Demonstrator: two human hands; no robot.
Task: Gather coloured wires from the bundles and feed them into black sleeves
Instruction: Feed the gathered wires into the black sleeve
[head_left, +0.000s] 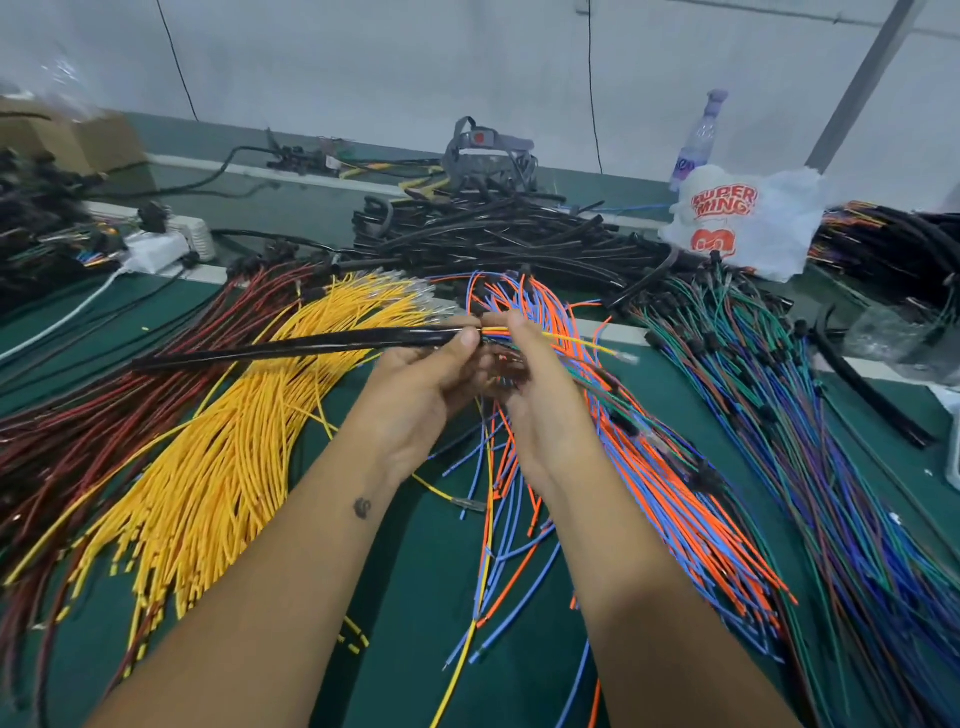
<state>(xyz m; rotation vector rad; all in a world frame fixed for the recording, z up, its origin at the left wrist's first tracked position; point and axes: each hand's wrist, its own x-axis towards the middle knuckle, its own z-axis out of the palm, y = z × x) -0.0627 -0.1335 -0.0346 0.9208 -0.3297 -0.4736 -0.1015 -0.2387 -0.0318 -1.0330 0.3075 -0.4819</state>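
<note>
Left hand (415, 387): raised over the table, thumb and fingers pinching the right end of a black sleeve (291, 345); sleeve runs out to the left, nearly level.
Right hand (540, 395): fingertips pinch a small bunch of wires (571, 340) at the sleeve mouth; a yellow wire tip sticks out to the right.
Table (431, 561): green surface.
Bundles, left to right: dark red wires (78, 431), yellow wires (218, 457), orange and blue wires (670, 509), green and blue wires (810, 441).
Behind: pile of black sleeves (498, 234); white plastic bag (748, 218), red print; clear bottle (696, 137) just behind it.
</note>
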